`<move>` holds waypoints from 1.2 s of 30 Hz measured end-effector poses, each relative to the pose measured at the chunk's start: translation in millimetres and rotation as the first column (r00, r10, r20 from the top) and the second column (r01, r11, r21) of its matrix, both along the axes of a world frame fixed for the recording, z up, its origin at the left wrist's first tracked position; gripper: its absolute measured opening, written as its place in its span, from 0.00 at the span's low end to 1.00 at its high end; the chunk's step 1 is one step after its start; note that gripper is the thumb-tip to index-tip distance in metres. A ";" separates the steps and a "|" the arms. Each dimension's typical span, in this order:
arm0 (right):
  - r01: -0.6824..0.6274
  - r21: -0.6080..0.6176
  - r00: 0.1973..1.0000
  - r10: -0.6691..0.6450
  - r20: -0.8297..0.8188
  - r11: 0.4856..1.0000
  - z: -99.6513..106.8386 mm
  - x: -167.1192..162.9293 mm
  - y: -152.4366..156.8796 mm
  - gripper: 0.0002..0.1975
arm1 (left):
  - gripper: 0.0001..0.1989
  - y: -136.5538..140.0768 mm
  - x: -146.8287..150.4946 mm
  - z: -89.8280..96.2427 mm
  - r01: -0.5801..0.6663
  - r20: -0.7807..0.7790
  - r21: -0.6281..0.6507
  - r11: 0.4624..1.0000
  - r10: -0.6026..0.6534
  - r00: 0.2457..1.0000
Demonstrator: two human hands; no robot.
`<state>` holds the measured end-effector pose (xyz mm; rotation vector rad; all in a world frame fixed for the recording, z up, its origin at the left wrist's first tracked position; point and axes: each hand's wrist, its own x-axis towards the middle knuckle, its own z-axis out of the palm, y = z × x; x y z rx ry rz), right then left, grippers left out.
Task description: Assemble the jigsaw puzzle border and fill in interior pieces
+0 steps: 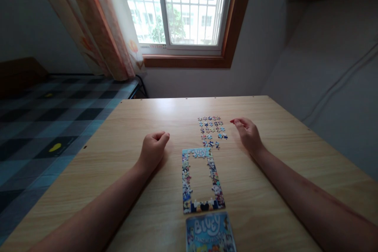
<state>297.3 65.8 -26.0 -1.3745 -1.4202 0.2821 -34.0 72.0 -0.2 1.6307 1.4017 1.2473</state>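
My left hand (153, 147) rests on the table as a closed fist, left of the puzzle frame, with nothing showing in it. To the right of the loose jigsaw pieces (211, 130), my right hand (248, 132) lies with its fingers curled together and the thumb against them; no piece shows at the fingertips. The loose pieces are spread in rough rows, apart from both hands. Nearer to me is a joined jigsaw border (217, 181), a rectangle with bare table showing inside it. Below the border lies a blue box lid or picture (209, 232) marked "Bluey", cut off by the view's bottom edge.
The light wooden table (118, 189) reaches toward a wall with a barred window (191, 12). A bed with a checked cover (59, 114) stands along the left side, beside an orange curtain (100, 19). A cable (339, 80) runs along the right wall.
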 end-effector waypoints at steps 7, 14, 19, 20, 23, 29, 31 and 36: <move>-0.283 -0.110 0.822 0.300 0.484 0.953 4.3 -20.7 -15.1 0.21 | 0.19 3.4 -1.7 -4.2 -0.055 -0.031 0.038 0.998 0.056 0.998; -0.276 -0.066 0.827 0.272 0.492 0.959 5.1 -21.7 -16.2 0.22 | 0.19 4.9 -1.9 -4.4 -0.063 -0.011 0.044 0.997 0.064 0.998; -0.254 0.005 0.828 0.215 0.519 0.967 27.6 -21.3 -8.7 0.12 | 0.20 4.2 -1.2 -3.0 -0.065 -0.011 0.057 0.996 0.065 0.998; -0.288 -0.021 0.811 0.256 0.526 0.957 34.8 -22.0 -5.3 0.10 | 0.20 4.1 -1.1 -2.8 -0.067 -0.012 0.060 0.996 0.067 0.998; -0.412 -0.223 0.706 0.464 0.535 0.884 58.7 -27.9 7.0 0.10 | 0.20 4.2 -1.0 -2.8 -0.064 -0.013 0.065 0.996 0.065 0.998; -0.397 -0.374 0.593 0.545 0.593 0.838 84.7 -49.0 27.3 0.13 | 0.20 5.1 -2.2 -4.9 -0.058 -0.018 0.065 0.996 0.059 0.998; -0.387 -0.396 0.585 0.554 0.592 0.833 80.5 -51.3 31.2 0.13 | 0.20 4.7 -2.4 -5.0 -0.055 -0.019 0.062 0.997 0.056 0.998; -0.345 -0.482 0.537 0.590 0.602 0.806 59.1 -45.9 38.8 0.12 | 0.20 3.0 -1.6 -3.8 -0.045 -0.033 0.058 0.997 0.047 0.998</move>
